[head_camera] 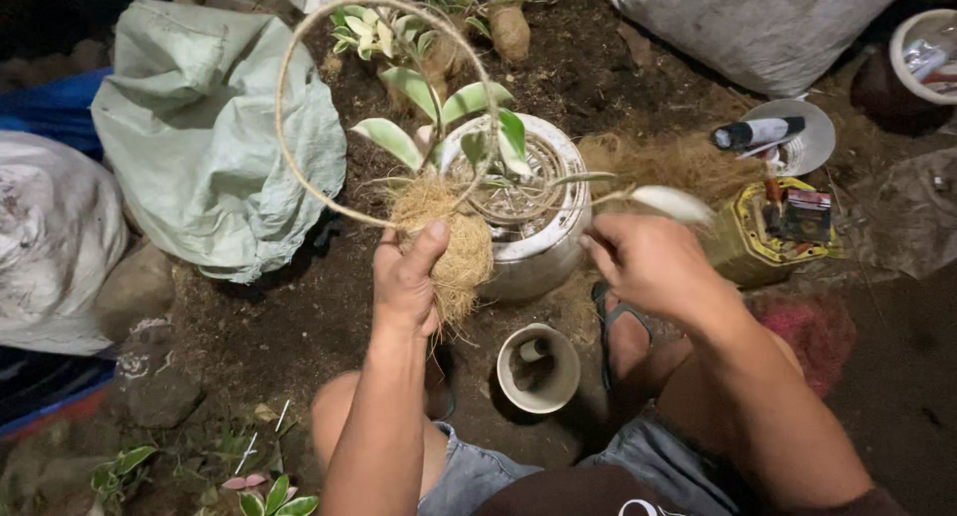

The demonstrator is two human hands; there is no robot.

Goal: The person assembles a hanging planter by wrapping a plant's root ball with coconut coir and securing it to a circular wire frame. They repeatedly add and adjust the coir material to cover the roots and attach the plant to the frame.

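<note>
My left hand [407,282] grips a ball of brown coconut fibre [451,249] with a small plant [439,117] of green and cream leaves growing out of it. A round hoop of twine-wrapped wire [289,67] rises from the ball around the plant. My right hand [648,262] is to the right, fingers pinched on a thin string that runs toward the ball, with one pale leaf [673,203] just above it. Behind the ball stands a white round pot [558,227].
A small cream cup [538,368] sits on the soil between my knees. Pale green sacks [199,137] lie at left, a grey sack [768,27] at top right. A yellow tin [773,232], loose fibre [668,162] and a lid with a marker [768,132] lie at right.
</note>
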